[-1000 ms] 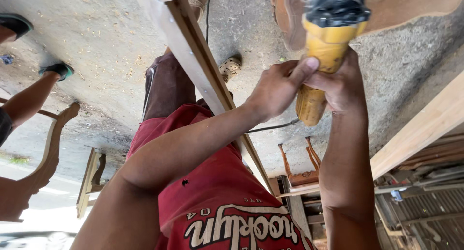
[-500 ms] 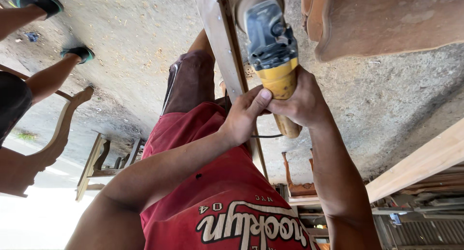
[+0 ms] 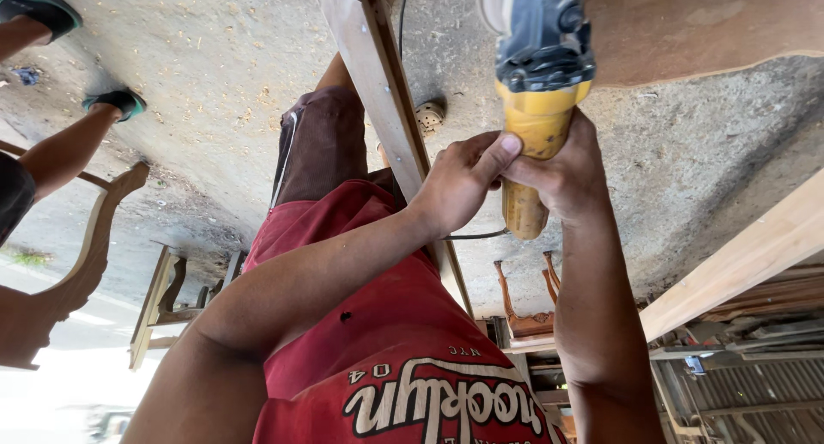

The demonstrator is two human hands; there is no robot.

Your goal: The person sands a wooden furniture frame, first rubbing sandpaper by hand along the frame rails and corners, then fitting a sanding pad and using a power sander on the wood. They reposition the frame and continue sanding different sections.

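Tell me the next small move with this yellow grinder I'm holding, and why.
Probably ease the grinder slowly toward the brown wooden panel. Both hands, left and right, wrap its yellow handle, so the grip looks steady. Its grey head sits at the panel's edge, though whether the disc touches the wood cannot be told.

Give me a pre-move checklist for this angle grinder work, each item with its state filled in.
1. Both hands on the tool: ok. Left hand and right hand wrap the yellow angle grinder.
2. Disc condition and guard: cannot tell, the head is cut off at the frame edge.
3. Power cord routing: cannot tell, it trails off behind the left wrist.
4. Gloves: not ok, both hands are bare.
5. Bystander distance: cannot tell; another person's legs stand to one side.
6. Wooden panel clamped: cannot tell.
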